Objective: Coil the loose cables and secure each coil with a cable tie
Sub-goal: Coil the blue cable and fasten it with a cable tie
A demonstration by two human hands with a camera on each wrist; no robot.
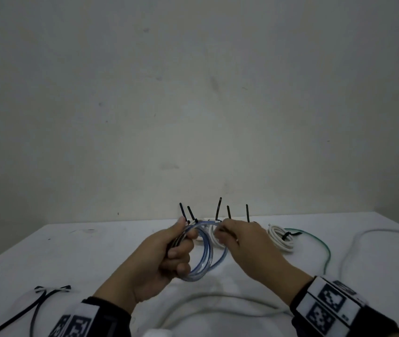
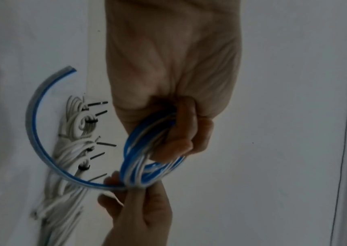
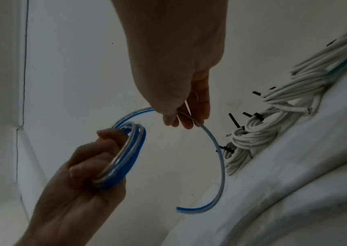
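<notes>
The translucent blue plastic cable coil (image 1: pixel 204 251) hangs above the white table (image 1: pixel 72 251), centre, gripped by the left hand (image 1: pixel 166 254); the right hand (image 1: pixel 244 242) pinches its free tail. Springy loops could likely unwind if either grip slackens.

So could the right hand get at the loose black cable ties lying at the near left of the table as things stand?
Probably not directly: the right hand is pinching the blue cable, and the left hand with the coil sits between it and the black cable ties.

blue cable (image 1: pixel 207 249) coiled, tail end loose
</notes>
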